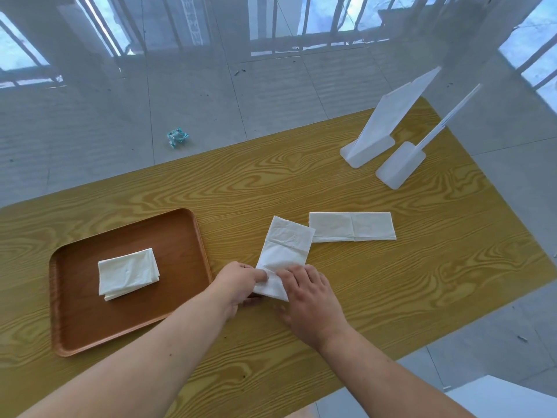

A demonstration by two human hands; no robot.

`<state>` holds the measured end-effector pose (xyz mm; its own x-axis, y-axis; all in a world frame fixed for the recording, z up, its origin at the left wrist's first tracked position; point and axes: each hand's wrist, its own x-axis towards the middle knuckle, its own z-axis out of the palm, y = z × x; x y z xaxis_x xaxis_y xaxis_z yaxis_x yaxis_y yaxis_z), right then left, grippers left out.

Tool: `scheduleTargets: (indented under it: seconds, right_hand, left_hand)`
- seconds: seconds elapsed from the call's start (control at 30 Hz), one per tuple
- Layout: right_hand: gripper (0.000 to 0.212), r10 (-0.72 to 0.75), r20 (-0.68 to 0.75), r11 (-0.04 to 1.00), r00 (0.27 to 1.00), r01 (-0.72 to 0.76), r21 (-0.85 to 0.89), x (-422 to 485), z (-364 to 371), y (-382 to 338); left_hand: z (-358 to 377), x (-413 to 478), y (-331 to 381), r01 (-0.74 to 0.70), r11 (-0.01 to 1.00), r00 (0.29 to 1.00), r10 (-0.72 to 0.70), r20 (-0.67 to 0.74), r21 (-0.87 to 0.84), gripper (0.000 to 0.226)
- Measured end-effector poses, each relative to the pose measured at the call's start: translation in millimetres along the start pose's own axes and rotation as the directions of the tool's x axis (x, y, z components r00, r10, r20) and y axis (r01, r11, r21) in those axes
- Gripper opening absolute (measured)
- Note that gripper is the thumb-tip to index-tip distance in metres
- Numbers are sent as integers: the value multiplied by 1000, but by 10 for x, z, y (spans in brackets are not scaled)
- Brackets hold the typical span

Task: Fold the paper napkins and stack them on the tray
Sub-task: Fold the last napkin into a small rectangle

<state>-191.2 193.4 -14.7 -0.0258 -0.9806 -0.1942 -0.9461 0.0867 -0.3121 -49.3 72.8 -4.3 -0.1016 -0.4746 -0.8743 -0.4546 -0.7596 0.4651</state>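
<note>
From the head view, the left hand [239, 283] and right hand [307, 292] both pinch the near end of a napkin [284, 251] whose long axis runs away across the worktop [391, 282], right of the tray [193, 236].

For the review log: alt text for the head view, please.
Both hands, left hand and right hand, fold a white napkin on a wooden table. Folded napkins lie on a brown tray; another napkin waits.
</note>
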Motion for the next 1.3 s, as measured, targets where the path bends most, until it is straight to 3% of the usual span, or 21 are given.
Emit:
scheduleTargets:
  seconds: [0.07, 0.13, 0.17, 0.23, 0.27, 0.33, 0.37, 0.43, 0.5, 0.53, 0.6, 0.67, 0.73, 0.8, 1.0, 1.1, 1.23, 1.3]
  right_hand:
    - [43, 15, -41, 1000, 999, -16, -10, 25, -39, 10]
    - [27, 40, -72, 999, 997, -37, 37, 58, -91, 33]
    - [22, 53, -78, 996, 996, -47, 77, 76, -115, 50]
    - [18, 83, -67, 984, 994, -72, 164, 113, -168, 90]
    - [17, 91, -54, 977, 994, -78, 200, 131, -199, 105]
    - [12, 115, -14, 958, 993, -107, 266, 172, -247, 132]
    - [11, 150, 11, 943, 989, -147, 298, 194, -270, 144]
    - [20, 265, 26, 901, 964, -257, 350, 241, -303, 165]
    - [19, 383, -8, 867, 924, -356, 348, 277, -301, 213]
    - [24, 432, -39, 855, 901, -395, 337, 272, -293, 229]
    - [42, 446, -144, 867, 883, -386, 316, 226, -270, 252]
    - [42, 307, -224, 939, 925, -255, 232, 166, -241, 259]
    - [35, 144, -167, 984, 975, -123, 126, 117, -195, 251]
    - [34, 55, -40, 996, 998, -52, 69, 91, -166, 215]
    - [42, 33, 47, 998, 998, -36, 53, 118, -143, 209]
    - [43, 81, 14, 996, 997, -81, 36, 155, -182, 234]
    - [17, 137, 29, 990, 990, -138, 33, 240, -244, 291]
    - [16, 151, 14, 984, 988, -152, 92, 279, -281, 316]
  left_hand:
    - [-49, -10, 8, -12, 999, 999, 13, 35, -44, 33]
    - [-147, -42, -11, -169, 972, 985, 171, 4, 164, 49]
    - [-206, -60, -34, -296, 875, 950, 311, 23, 384, 60]
    - [-298, -99, -82, -497, 446, 814, 537, 221, 745, 81]
    - [-314, -111, -78, -537, 260, 760, 561, 327, 802, 87]
    - [-305, -88, -22, -552, 80, 711, 566, 418, 830, 78]
    - [-288, -61, 25, -556, 53, 688, 588, 424, 829, 60]
    - [-228, -46, 130, -556, 138, 681, 640, 355, 819, 29]
    - [-176, -20, 173, -528, 244, 684, 690, 237, 814, 38]
    - [-165, -13, 177, -499, 229, 654, 733, 190, 836, 48]
    - [-140, -2, 141, -476, 82, 525, 825, 209, 876, 55]
    - [-113, 5, 101, -507, -137, 428, 817, 387, 851, 49]
    - [-72, 30, 58, -505, -319, 436, 708, 556, 802, 46]
    - [-34, 88, 35, -474, -422, 454, 635, 625, 773, 44]
    - [94, 153, 132, -442, -480, 415, 639, 648, 757, 18]
    - [119, 151, 163, -496, -340, 494, 646, 582, 799, 27]
    - [50, 46, 92, -579, -41, 602, 652, 461, 814, 56]
    - [-12, 21, 70, -561, -9, 661, 597, 454, 828, 70]
